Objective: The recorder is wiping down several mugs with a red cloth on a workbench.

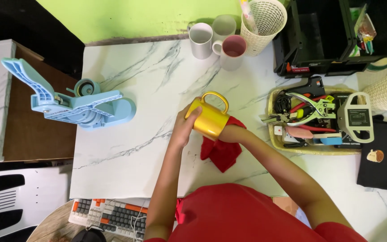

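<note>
Hands meet at a yellow mug [209, 120] lying on its side above a white marble table [126, 148], handle up. The left hand [185, 127] wraps around the mug's base end, thumb on top. The right hand is hidden inside the mug's mouth along with part of a red cloth [221, 153], so its grip cannot be made out; only the wrist and forearm show. The rest of the cloth hangs below the mug. Farther out, a blue press [75, 105] sits at the left, three mugs [216, 38] stand at the table's far edge, and a tray of tools [307, 118] lies at the right. A keyboard [108, 215] is partly cut off below.
</note>
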